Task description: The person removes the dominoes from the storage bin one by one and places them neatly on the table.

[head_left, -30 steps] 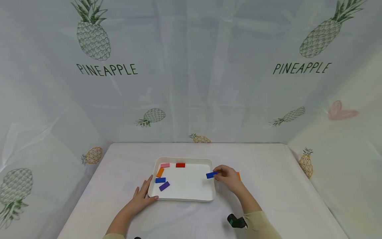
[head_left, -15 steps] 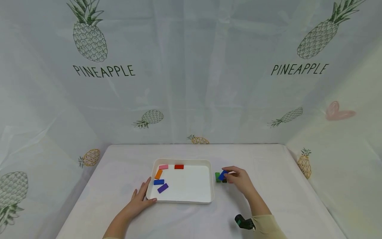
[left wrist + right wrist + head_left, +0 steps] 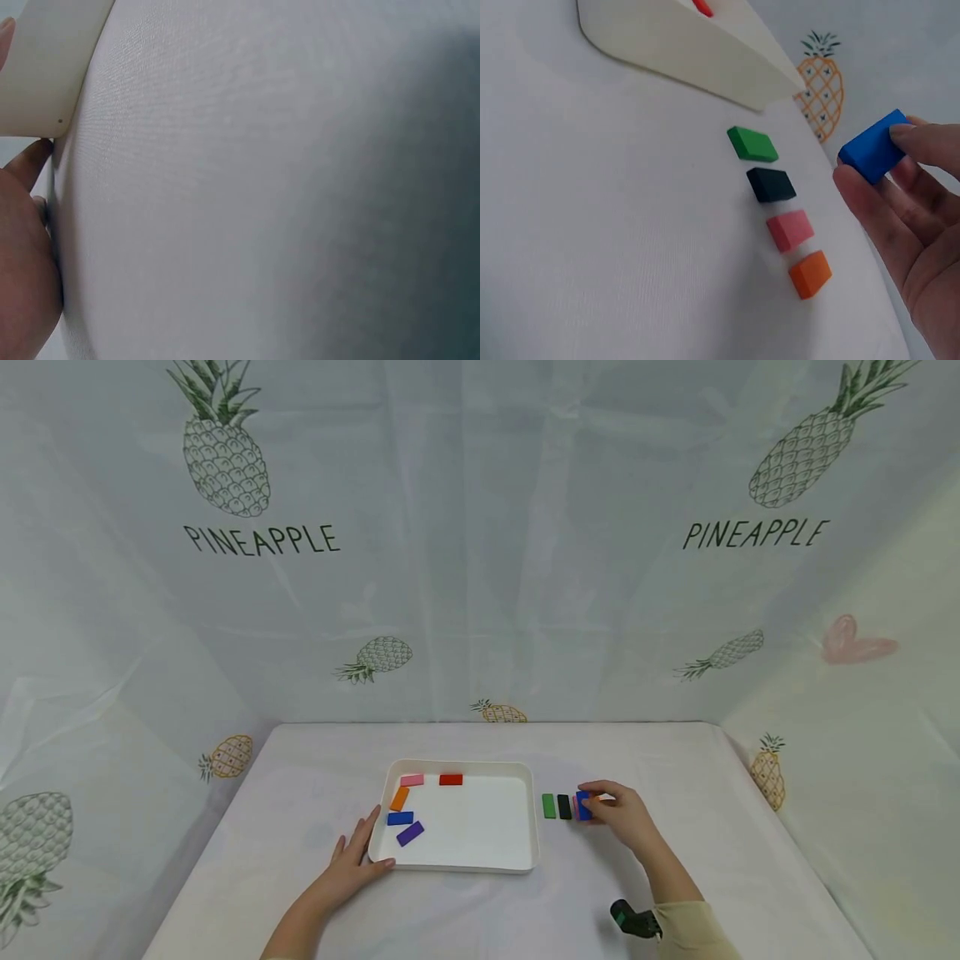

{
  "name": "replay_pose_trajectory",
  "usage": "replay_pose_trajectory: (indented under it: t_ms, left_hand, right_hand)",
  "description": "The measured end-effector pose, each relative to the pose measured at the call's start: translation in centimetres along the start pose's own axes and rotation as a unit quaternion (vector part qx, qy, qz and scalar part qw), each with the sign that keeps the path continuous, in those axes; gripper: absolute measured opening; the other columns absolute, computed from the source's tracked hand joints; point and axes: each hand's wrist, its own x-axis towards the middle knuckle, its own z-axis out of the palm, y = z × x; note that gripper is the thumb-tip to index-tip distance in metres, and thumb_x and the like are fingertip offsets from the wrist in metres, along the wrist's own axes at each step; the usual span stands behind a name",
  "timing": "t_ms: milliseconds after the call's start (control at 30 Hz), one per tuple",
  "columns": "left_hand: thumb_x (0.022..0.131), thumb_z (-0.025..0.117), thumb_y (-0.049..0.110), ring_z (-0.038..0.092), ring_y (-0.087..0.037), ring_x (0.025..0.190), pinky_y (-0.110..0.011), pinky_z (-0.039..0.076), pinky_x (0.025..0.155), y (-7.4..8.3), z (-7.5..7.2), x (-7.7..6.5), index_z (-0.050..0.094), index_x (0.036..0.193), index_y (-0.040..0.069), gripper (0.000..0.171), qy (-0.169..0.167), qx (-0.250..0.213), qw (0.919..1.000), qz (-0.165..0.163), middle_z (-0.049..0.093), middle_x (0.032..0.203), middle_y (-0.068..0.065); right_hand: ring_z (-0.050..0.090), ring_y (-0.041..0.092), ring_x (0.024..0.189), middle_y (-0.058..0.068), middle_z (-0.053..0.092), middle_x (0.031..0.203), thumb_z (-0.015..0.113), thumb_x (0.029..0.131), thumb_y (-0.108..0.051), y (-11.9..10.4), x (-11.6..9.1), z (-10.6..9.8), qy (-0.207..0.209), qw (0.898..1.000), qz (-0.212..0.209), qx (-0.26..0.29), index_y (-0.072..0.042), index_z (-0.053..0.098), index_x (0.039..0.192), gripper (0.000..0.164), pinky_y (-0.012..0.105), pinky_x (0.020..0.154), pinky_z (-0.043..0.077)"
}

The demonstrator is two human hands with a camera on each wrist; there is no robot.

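Note:
My right hand (image 3: 630, 820) pinches a blue block (image 3: 874, 148) between thumb and fingers, lifted above the cloth right of the white tray (image 3: 480, 869). Under and beside it runs a row of blocks: green (image 3: 753, 144), black (image 3: 771, 184), pink (image 3: 790, 229) and orange (image 3: 810, 274). In the head view the held block partly covers the pink and orange ones. My left hand (image 3: 341, 877) lies with spread fingers at the tray's left front corner, thumb by the front rim. Only part of that hand shows in the left wrist view.
Inside the tray lie a pink block (image 3: 412, 780), a red block (image 3: 451, 780), an orange block (image 3: 399, 798), another blue block (image 3: 401, 818) and a purple block (image 3: 410, 834). A black device (image 3: 633, 919) sits at my right wrist. Pineapple-printed curtains (image 3: 480, 568) surround the table.
My right hand has carried the blue block from over the tray's right edge rightward to above the row, turning it upright in view. Green and black blocks came into sight. The left hand stayed.

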Motion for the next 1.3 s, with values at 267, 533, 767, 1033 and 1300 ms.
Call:
replay_pose_trajectory:
  t_ms: [267,533,767,1033,1300]
  left_hand:
    - [0.080,0.075,0.046,-0.005,-0.039,0.147,-0.057,-0.016,0.112,0.0,0.1,0.1,0.012,0.158,0.018,0.104,-0.005,-0.007,1.0000,-0.004,0.010,0.161,-0.017]
    - [0.079,0.074,0.050,-0.004,-0.039,0.147,-0.058,-0.016,0.112,-0.1,-0.1,-0.1,0.011,0.158,0.019,0.105,-0.006,0.005,0.9999,-0.008,0.009,0.161,-0.017]
    - [0.079,0.074,0.051,-0.005,-0.037,0.147,-0.057,-0.016,0.112,-0.3,-0.1,0.2,0.012,0.158,0.020,0.105,-0.007,0.002,0.9999,-0.009,0.009,0.162,-0.015]
    - [0.080,0.074,0.049,-0.006,-0.034,0.148,-0.055,-0.016,0.113,-0.3,-0.1,0.6,0.012,0.158,0.022,0.103,-0.003,-0.007,0.9999,0.007,0.011,0.162,-0.014]
    - [0.079,0.075,0.049,-0.006,-0.035,0.147,-0.055,-0.016,0.113,-0.5,-0.2,0.5,0.012,0.158,0.021,0.104,0.000,-0.009,0.9999,0.007,0.011,0.162,-0.015]
  right_hand:
    - [0.066,0.023,0.084,0.018,0.060,0.102,0.065,0.088,0.006,1.3,0.3,-1.3,0.016,1.000,-0.001,-0.009,0.009,0.059,0.120,0.033,0.036,0.069,0.060]
    - [0.061,0.025,0.092,0.017,0.059,0.107,0.069,0.081,0.010,1.9,0.1,-2.4,-0.004,0.999,-0.016,-0.040,0.004,0.060,0.123,0.043,0.031,0.071,0.058]
    - [0.057,0.025,0.093,0.013,0.059,0.105,0.074,0.078,0.008,2.4,-0.5,-3.0,-0.002,0.997,-0.001,-0.076,0.002,0.057,0.128,0.052,0.023,0.071,0.054]
    - [0.057,0.024,0.092,0.014,0.059,0.108,0.075,0.078,0.006,3.6,-0.2,-3.5,0.017,0.996,0.028,-0.086,0.000,0.058,0.129,0.054,0.023,0.069,0.052]
    - [0.055,0.025,0.091,0.014,0.057,0.108,0.075,0.081,0.001,4.9,0.1,-3.8,0.011,0.994,0.052,-0.093,-0.002,0.057,0.130,0.053,0.026,0.068,0.054]
